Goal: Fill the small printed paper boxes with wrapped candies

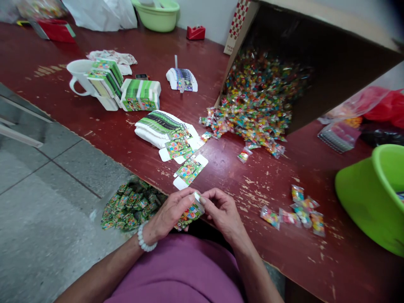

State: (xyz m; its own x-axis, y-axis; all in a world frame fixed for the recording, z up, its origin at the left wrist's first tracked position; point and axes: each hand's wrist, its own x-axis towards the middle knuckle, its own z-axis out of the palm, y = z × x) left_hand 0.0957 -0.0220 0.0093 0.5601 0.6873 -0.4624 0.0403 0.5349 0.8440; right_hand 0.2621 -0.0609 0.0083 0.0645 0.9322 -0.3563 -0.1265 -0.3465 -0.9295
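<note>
Both hands meet at the near edge of the dark red table (pixel 132 126). My left hand (pixel 172 212), with a white bead bracelet on its wrist, is wrapped round a small green printed box (pixel 191 212). My right hand (pixel 221 208) pinches the white flap at the box's top end. One flat box blank (pixel 189 170) lies on the table just beyond the hands. Behind it lies a fanned stack of flat blanks (pixel 164 130). To the right of my right hand lie several small candy packets (pixel 298 210).
A tipped cardboard carton (pixel 315 63) spills a heap of wrapped candies (pixel 255 109). Green basin (pixel 372 198) at right, another (pixel 158 14) at the back. White mug (pixel 80 75) with folded boxes at left. Bag of finished boxes (pixel 131 206) below the table edge.
</note>
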